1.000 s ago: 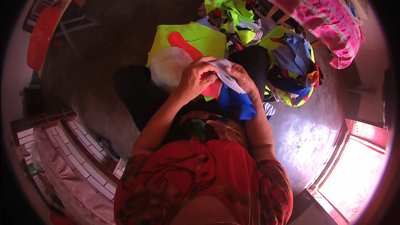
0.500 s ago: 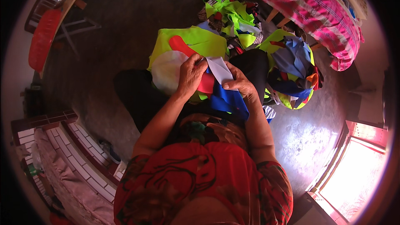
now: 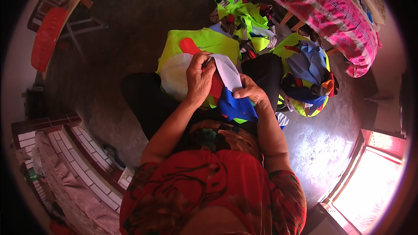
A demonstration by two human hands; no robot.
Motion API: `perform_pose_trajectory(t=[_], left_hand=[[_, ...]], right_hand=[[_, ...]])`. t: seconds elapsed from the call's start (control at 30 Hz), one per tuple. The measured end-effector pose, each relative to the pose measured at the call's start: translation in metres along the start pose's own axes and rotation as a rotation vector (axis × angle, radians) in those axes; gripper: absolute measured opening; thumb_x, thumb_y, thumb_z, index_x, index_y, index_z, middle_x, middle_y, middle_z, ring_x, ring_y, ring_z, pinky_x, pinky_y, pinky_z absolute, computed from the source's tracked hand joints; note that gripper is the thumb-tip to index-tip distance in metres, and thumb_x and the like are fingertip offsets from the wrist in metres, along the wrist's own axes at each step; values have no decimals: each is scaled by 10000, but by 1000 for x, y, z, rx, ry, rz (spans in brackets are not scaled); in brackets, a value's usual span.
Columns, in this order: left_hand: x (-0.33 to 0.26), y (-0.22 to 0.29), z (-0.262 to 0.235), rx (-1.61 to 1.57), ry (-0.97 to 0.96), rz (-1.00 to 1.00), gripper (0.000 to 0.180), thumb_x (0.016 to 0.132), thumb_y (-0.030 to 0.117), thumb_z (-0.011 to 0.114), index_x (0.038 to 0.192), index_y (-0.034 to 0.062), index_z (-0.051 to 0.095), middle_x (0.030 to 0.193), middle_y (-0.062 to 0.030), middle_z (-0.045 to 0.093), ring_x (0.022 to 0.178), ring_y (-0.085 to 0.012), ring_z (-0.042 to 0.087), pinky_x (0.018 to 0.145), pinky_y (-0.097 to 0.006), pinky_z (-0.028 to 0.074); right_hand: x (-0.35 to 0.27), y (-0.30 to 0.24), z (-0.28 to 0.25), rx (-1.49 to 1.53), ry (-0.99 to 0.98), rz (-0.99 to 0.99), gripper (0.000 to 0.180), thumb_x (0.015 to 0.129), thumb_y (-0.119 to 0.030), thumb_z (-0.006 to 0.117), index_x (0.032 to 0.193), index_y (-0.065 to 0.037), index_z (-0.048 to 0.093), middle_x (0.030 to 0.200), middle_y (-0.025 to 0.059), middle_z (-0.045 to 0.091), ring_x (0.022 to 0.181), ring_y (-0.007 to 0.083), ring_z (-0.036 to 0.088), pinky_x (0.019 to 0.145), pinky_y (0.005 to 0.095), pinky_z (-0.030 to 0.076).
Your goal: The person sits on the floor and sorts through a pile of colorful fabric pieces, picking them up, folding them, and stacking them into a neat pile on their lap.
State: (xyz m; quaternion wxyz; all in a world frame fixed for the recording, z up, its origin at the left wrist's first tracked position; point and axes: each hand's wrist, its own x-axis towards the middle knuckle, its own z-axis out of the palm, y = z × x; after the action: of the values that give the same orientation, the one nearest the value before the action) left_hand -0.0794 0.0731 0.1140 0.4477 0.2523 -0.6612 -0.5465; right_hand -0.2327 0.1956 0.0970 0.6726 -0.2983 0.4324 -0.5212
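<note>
Over my lap, my left hand (image 3: pixel 200 76) pinches one end of a pale lavender-white fabric strip (image 3: pixel 227 72). My right hand (image 3: pixel 251 90), thumb on top, grips the strip's lower end, where a blue cloth piece (image 3: pixel 237 105) hangs just below. A red fabric strip (image 3: pixel 190 46) pokes out beyond my left hand, and more red cloth shows between the hands. Underneath lie a round white piece (image 3: pixel 173 76) and a large neon yellow-green cloth (image 3: pixel 174 43). My left fingertips are partly hidden by the knuckles.
A heap of neon and checked scraps (image 3: pixel 248 21) lies on the floor ahead. To the right sits a bundle of mixed scraps (image 3: pixel 309 63). Pink plaid cloth (image 3: pixel 326 13) drapes furniture at the far right. A red basin (image 3: pixel 47 39) stands at the far left.
The pale strip now curves from my left hand, where it was flatter before. My left hand has turned, its fingers curling more tightly. The blue piece has shifted slightly.
</note>
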Motion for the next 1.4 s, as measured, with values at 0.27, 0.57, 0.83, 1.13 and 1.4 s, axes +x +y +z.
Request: perform_pose_trajectory(t=[0.27, 0.57, 0.83, 1.13, 1.4], left_hand=[[9, 20, -12, 114, 98, 11, 85, 899, 50, 579, 967, 3, 564, 932, -56, 563, 809, -136, 511, 734, -272, 441], [20, 7, -50, 93, 269, -59, 114, 952, 145, 558, 920, 35, 563, 820, 39, 529, 760, -46, 441, 698, -206, 388], [23, -5, -78, -57, 438, -181, 164, 955, 179, 564, 872, 39, 540, 740, 60, 448, 682, -30, 371, 619, -192, 354], [17, -8, -77, -284, 404, -316, 206, 931, 268, 611, 883, 75, 555, 783, 54, 495, 745, -42, 443, 719, -213, 400], [25, 40, -40, -729, 99, -534, 299, 902, 333, 635, 1101, 119, 571, 1042, 24, 589, 978, -88, 540, 889, -289, 443]], right_hand=[[-2, 0, 8, -50, -130, 23, 455, 586, -134, 807, 997, -3, 660, 812, -4, 650, 736, 91, 583, 728, 211, 469], [-16, 8, -17, 318, -218, -74, 533, 589, -66, 761, 1079, 72, 604, 937, 117, 685, 823, 195, 665, 791, 294, 524], [-23, 9, -21, 710, -131, -558, 244, 621, -59, 653, 791, -78, 480, 676, 75, 513, 549, 181, 505, 491, 307, 412], [-23, 10, -19, 546, 20, -390, 498, 611, -63, 651, 1087, 26, 534, 820, 120, 575, 669, 193, 571, 615, 293, 491], [-22, 16, -21, 555, -151, -313, 556, 546, -25, 680, 1080, 80, 569, 896, 144, 667, 723, 209, 659, 726, 298, 541]])
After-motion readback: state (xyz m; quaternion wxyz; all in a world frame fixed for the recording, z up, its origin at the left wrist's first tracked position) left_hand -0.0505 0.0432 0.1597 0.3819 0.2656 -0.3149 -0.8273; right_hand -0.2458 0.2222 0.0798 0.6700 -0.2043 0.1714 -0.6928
